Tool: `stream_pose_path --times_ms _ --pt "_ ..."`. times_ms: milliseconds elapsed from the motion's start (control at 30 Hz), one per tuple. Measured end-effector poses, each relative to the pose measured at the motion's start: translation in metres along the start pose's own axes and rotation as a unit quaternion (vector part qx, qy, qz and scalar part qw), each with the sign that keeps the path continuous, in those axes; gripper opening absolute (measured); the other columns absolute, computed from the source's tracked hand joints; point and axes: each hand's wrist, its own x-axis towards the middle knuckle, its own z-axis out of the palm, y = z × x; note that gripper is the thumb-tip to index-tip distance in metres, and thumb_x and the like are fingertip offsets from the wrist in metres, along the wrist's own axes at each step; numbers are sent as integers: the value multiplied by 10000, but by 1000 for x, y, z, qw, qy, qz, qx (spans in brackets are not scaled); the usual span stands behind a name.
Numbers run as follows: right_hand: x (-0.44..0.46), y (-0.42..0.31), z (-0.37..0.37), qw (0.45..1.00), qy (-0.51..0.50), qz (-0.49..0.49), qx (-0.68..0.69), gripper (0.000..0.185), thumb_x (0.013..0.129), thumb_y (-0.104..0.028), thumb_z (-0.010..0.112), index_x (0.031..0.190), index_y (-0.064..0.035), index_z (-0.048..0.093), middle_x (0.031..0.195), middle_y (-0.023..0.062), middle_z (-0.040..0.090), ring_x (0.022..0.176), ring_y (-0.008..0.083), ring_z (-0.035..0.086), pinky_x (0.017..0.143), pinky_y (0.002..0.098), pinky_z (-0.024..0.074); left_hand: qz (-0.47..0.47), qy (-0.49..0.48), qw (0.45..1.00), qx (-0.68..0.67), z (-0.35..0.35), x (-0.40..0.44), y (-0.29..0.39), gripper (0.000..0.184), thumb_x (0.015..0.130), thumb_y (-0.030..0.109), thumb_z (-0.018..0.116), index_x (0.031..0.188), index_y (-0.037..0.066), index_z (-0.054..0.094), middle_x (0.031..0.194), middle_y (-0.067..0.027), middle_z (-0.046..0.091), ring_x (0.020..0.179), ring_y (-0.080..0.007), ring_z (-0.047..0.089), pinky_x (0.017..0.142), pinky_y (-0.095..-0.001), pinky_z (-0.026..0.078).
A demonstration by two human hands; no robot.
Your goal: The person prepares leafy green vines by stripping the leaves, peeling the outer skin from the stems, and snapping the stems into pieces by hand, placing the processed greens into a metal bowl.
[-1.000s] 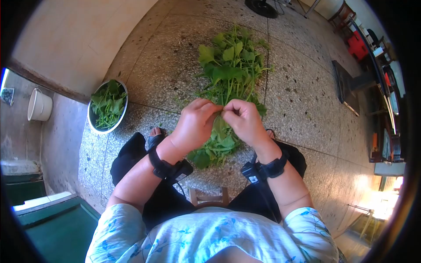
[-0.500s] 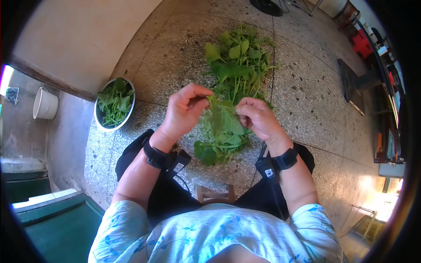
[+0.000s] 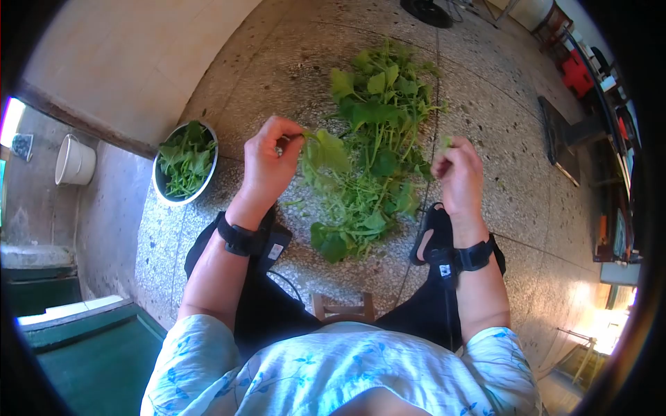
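Left of the pile, my left hand (image 3: 272, 156) pinches the stem end of a green leaf (image 3: 328, 151), which hangs out to the right over the pile. My right hand (image 3: 460, 170) is raised to the right of the pile, its fingers curled together around a small pale green bit (image 3: 445, 142) at the fingertips. Between and below both hands, a long heap of leafy green stems (image 3: 378, 114) lies on the speckled floor. A metal-rimmed bowl (image 3: 157, 184) with leafy greens in it stands on the floor at the left.
A white bucket (image 3: 75, 161) is at the far left, above a green cabinet (image 3: 104, 360) at lower left. The front edge of a wooden stool (image 3: 343, 310) shows between my knees. A black fan base (image 3: 427, 12) stands at the top, and a dark metal base (image 3: 558, 142) at the right.
My hands have moved apart, the left one going left with the leaf and the right one going right with a small green bit. Earlier they were together over the pile.
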Motion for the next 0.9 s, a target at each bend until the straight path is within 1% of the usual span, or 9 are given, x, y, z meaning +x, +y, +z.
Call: stream_pose_path --times_ms 33,67,167,267,533,633,733,800,900 --pt "-4 -5 7 1000 -3 -3 -11 66 737 -53 492 730 -47 557 566 6 488 485 80 432 455 213 358 1 -3 1000 -4 4 -1 4 113 730 -58 555 812 18 536 800 -31 592 688 -72 531 591 -205 430" --pt "-5 2 8 995 -77 21 -67 78 733 -57 487 752 -44 562 579 11 499 510 87 458 484 207 382 16 -32 999 0 9 -2 8 108 718 -57 565 789 22 545 782 -35 589 680 -79 533 570 -209 428" --pt "-14 17 30 971 -183 5 -156 164 758 -103 506 839 -1 606 707 36 583 635 76 516 556 216 405 74 -72 995 12 22 -4 20 124 681 -68 583 747 33 558 730 -54 572 654 -125 544 513 -229 426" --pt "-22 12 46 957 -235 -3 -170 162 763 -137 598 822 14 591 688 12 579 600 55 499 527 211 403 206 -134 969 23 30 -3 28 184 625 -100 573 754 30 551 713 -78 558 649 -230 549 537 -293 440" --pt "-24 0 46 928 -257 -47 -265 107 750 -79 582 789 21 581 643 65 571 579 79 515 535 233 416 175 -175 969 -11 32 -8 31 186 623 -104 565 752 28 540 730 -88 561 686 -246 563 596 -308 454" --pt "-27 -3 47 925 -256 -53 -275 89 767 -76 581 798 7 579 661 0 559 601 34 486 537 195 397 170 -173 970 -20 34 -12 32 188 629 -109 559 757 27 539 734 -87 563 697 -242 570 603 -300 456" --pt "-26 0 47 928 -241 -23 -283 91 753 -66 564 757 24 563 662 51 566 600 72 510 540 228 409 149 -169 974 -38 35 -16 32 181 642 -113 553 759 25 540 743 -85 570 711 -226 578 615 -285 459" --pt "-17 10 41 947 -295 62 -112 85 771 -68 552 782 15 562 687 -3 554 613 49 491 545 207 396 131 -169 975 -54 35 -16 34 174 652 -114 551 759 23 540 750 -85 575 721 -215 583 624 -276 461" --pt "-13 7 35 946 -299 98 -76 81 787 -70 541 813 5 562 706 -38 534 626 31 474 552 185 385 122 -164 973 -105 30 -14 36 161 675 -112 545 765 22 537 771 -87 586 739 -194 586 650 -270 465"
